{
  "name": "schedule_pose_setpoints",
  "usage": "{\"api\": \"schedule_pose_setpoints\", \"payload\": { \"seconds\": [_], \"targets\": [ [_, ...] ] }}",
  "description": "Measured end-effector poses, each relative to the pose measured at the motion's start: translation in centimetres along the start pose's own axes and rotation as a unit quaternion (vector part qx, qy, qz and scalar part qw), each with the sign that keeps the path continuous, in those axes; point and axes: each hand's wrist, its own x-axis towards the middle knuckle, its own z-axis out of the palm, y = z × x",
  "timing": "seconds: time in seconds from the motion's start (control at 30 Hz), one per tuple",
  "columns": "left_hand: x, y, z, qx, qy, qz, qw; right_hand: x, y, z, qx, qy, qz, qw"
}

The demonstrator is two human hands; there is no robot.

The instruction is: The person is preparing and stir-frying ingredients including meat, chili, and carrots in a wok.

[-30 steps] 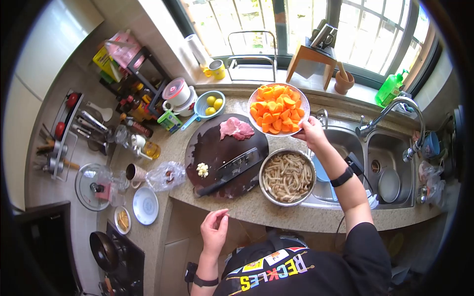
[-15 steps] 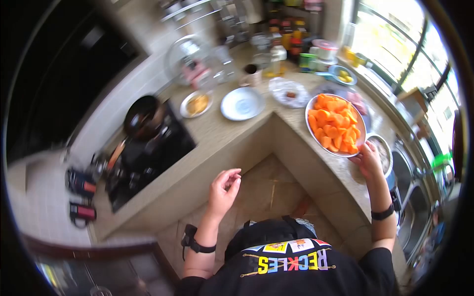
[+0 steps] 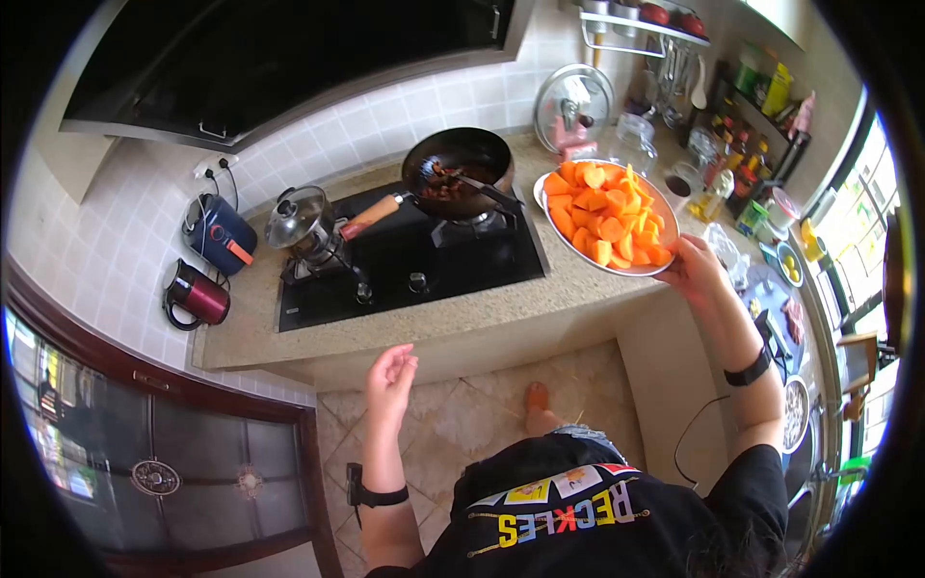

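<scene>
A white plate (image 3: 663, 199) piled with cut orange carrot pieces (image 3: 609, 214) hangs above the counter, its right rim gripped by my right hand (image 3: 696, 270). My left hand (image 3: 391, 377) is in the air in front of the counter edge, with fingers partly curled and apart, holding nothing. To the left of the plate, a black wok (image 3: 461, 154) stands on the stove, with dark brown pieces (image 3: 443, 186) and a metal utensil inside. Its wooden handle (image 3: 371, 217) points to the lower left.
A lidded pot (image 3: 302, 226) stands on the black stove (image 3: 385, 275). A blue appliance (image 3: 220, 233) and red kettle (image 3: 198, 293) are further left. A glass lid (image 3: 573, 104) leans on the wall. Bottles (image 3: 718, 196) and a blue bowl (image 3: 790, 264) are at right.
The view has turned left, bringing the stove and wok nearer the middle. The carrot plate, still in my right hand, is now close to the wok's right side. My left hand stays empty.
</scene>
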Motion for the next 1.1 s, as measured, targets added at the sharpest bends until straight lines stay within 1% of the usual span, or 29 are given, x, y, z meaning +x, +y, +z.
{"api": "schedule_pose_setpoints", "payload": {
  "seconds": [0.03, 0.07, 0.13, 0.17, 0.27, 0.3, 0.4, 0.43, 0.47, 0.53, 0.6, 0.67, 0.7, 0.73, 0.77, 0.8, 0.83, 0.9, 0.93, 1.0, 1.07, 1.1],
  "targets": [
    [0.7, -0.2, -0.1, -0.012, 0.005, -0.023, 1.0, 1.7, -0.5, 1.4, -0.021, -0.008, -0.006, 1.0],
    [1.6, -0.5, -0.1, -0.014, 0.009, -0.02, 1.0, 3.8, -0.8, 2.5, -0.022, -0.012, -0.009, 1.0],
    [3.9, -1.2, 0.0, -0.019, -0.002, -0.02, 1.0, 8.2, -1.2, 4.3, -0.055, -0.061, -0.005, 0.997],
    [5.1, -1.9, -0.1, -0.003, -0.01, 0.018, 1.0, 10.0, -1.3, 5.5, -0.062, -0.079, -0.015, 0.995],
    [8.5, -2.0, 0.4, -0.027, 0.016, 0.003, 0.999, 15.2, -1.1, 8.8, -0.045, -0.082, 0.004, 0.996],
    [9.5, -1.9, 0.4, -0.024, 0.016, -0.012, 1.0, 17.2, -0.9, 9.4, -0.036, -0.089, 0.012, 0.995],
    [12.4, -1.7, 0.4, 0.004, 0.024, -0.003, 1.0, 22.9, -0.6, 11.1, -0.06, -0.12, 0.02, 0.991],
    [12.9, -2.0, 0.3, -0.006, 0.023, 0.009, 1.0, 23.9, -0.5, 11.8, -0.08, -0.097, 0.015, 0.992],
    [13.3, -2.2, 0.2, -0.007, 0.024, 0.006, 1.0, 25.0, -0.6, 12.4, -0.082, -0.097, 0.017, 0.992],
    [14.5, -1.9, 0.1, -0.018, 0.028, 0.021, 0.999, 27.4, -1.1, 13.7, -0.171, -0.117, -0.016, 0.978],
    [15.7, -1.9, -0.3, -0.015, 0.032, 0.019, 0.999, 29.9, -1.1, 14.8, -0.175, -0.107, -0.013, 0.979],
    [16.5, -2.0, -0.5, -0.012, 0.033, 0.018, 0.999, 32.0, -1.3, 15.3, -0.269, -0.074, -0.028, 0.96],
    [17.3, -1.8, -0.8, -0.015, 0.034, 0.015, 0.999, 32.7, -1.4, 15.7, -0.307, -0.074, -0.045, 0.948],
    [17.8, -1.8, -1.0, -0.017, 0.032, 0.013, 0.999, 34.5, -1.3, 15.6, -0.306, -0.066, -0.042, 0.949],
    [18.2, -1.8, -1.3, -0.017, 0.024, 0.01, 1.0, 36.9, -0.9, 15.5, -0.423, -0.064, -0.078, 0.901],
    [18.9, -1.7, -1.7, -0.012, 0.009, 0.01, 1.0, 38.1, -0.7, 15.3, -0.533, -0.059, -0.11, 0.837],
    [19.7, -1.7, -1.7, -0.011, -0.004, 0.015, 1.0, 36.8, -1.7, 16.6, -0.534, -0.049, -0.11, 0.837],
    [20.7, -1.0, -2.0, -0.008, -0.021, 0.018, 1.0, 34.9, -3.4, 20.1, -0.613, -0.001, -0.098, 0.784],
    [20.8, -0.9, -2.1, 0.0, -0.028, 0.02, 0.999, 35.0, -3.5, 20.5, -0.613, 0.003, -0.094, 0.785],
    [21.2, -1.0, -2.2, -0.01, -0.04, 0.028, 0.999, 35.4, -4.2, 21.6, -0.709, -0.011, -0.151, 0.689],
    [21.2, -1.0, -2.2, -0.022, -0.078, 0.029, 0.996, 35.3, -4.5, 22.7, -0.703, 0.012, -0.15, 0.696],
    [21.2, -1.1, -2.4, -0.041, -0.092, 0.016, 0.995, 35.2, -5.0, 23.5, -0.738, 0.002, -0.133, 0.662]
  ]
}}
